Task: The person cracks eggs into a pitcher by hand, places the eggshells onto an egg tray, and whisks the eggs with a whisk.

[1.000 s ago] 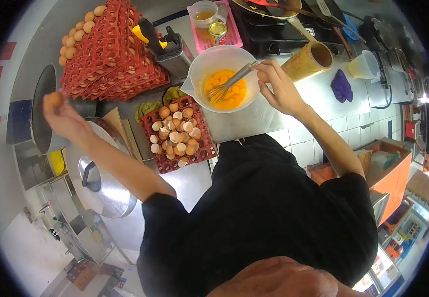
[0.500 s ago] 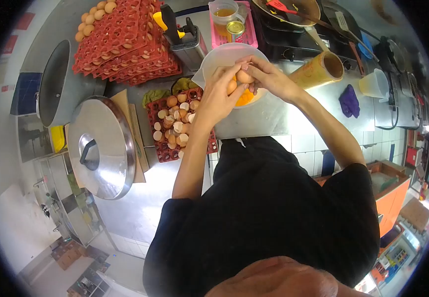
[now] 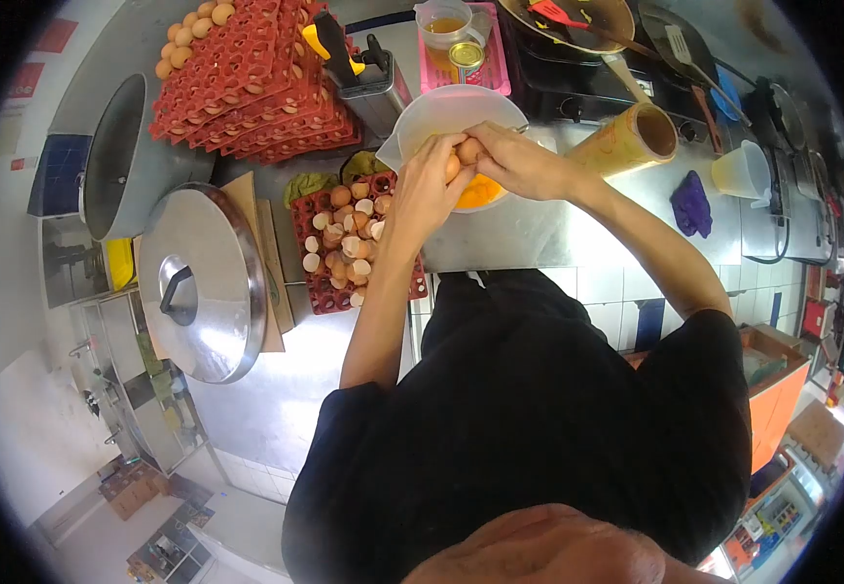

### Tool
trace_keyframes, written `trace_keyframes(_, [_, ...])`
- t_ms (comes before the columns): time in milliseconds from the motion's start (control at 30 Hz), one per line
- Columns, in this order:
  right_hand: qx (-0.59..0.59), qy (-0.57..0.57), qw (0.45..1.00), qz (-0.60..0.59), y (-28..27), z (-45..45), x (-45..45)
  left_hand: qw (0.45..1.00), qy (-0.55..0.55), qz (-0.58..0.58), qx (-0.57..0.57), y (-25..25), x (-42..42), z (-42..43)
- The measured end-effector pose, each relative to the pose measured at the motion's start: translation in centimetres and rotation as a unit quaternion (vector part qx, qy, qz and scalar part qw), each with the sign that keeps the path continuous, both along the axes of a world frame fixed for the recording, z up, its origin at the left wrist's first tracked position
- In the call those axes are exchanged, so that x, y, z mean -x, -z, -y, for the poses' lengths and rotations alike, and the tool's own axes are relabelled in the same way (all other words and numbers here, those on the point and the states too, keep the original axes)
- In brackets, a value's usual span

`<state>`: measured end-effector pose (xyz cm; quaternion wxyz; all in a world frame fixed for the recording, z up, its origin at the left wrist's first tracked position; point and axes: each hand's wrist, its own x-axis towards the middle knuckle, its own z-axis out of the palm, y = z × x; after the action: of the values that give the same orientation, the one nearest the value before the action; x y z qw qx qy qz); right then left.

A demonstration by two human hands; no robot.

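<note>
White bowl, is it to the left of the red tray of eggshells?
No, the white bowl, beneath the left hand and right hand, stands to the right of the red tray of eggshells.

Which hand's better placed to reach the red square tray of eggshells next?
Probably the left hand: it's nearer the red square tray; the right hand is farther, with the left between.

The person wears a plain black shirt (image 3: 538,428), its short left sleeve (image 3: 339,423) at nine o'clock, right sleeve (image 3: 699,341) at two. Dark cloth (image 3: 504,311) at twelve bears a small pale strip (image 3: 481,279). Both forearms (image 3: 383,302) are bare.
</note>
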<state>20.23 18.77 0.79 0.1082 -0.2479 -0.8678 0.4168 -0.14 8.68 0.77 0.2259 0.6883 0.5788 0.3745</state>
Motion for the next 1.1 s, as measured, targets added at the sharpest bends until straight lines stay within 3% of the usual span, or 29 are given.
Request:
trace_keyframes(333, [-0.018, 0.004, 0.999, -0.033, 0.0, 0.0, -0.2, 0.999, -0.018, 0.018, -0.034, -0.3, 0.1, -0.1])
trace_keyframes(433, [-0.128, 0.002, 0.992, -0.002, -2.1, 0.6, -0.8, 0.999, -0.03, -0.025, -0.024, -0.4, 0.8, 0.0])
trace_keyframes(533, [-0.353, -0.009, 0.936, 0.003, -1.8, 0.3, -1.3, 0.992, -0.059, -0.11, -0.01, -0.3, 1.3, 0.5])
trace_keyframes(633, [-0.407, 0.045, 0.912, 0.02, -2.9, 0.5, -1.8, 0.985, -0.092, -0.139, -0.054, 0.0, 1.1, 0.5])
trace_keyframes(733, [-0.32, 0.101, 0.941, -0.052, -2.5, 0.6, -1.6, 0.983, -0.143, -0.011, -0.111, -0.9, 0.1, 0.8])
trace_keyframes(833, [-0.056, 0.115, 0.984, -0.124, -3.1, 2.3, -0.2, 0.971, -0.164, 0.112, -0.131, 0.2, -1.1, 0.6])
trace_keyframes(933, [0.036, 0.063, 0.985, -0.154, -3.1, 3.6, 1.7, 0.954, -0.189, 0.229, -0.038, -1.7, -1.3, 3.2])
trace_keyframes(1100, [0.107, 0.004, 0.988, -0.113, -4.4, 7.6, 7.8, 0.935, -0.252, 0.223, -0.116, 0.5, 2.1, 10.3])
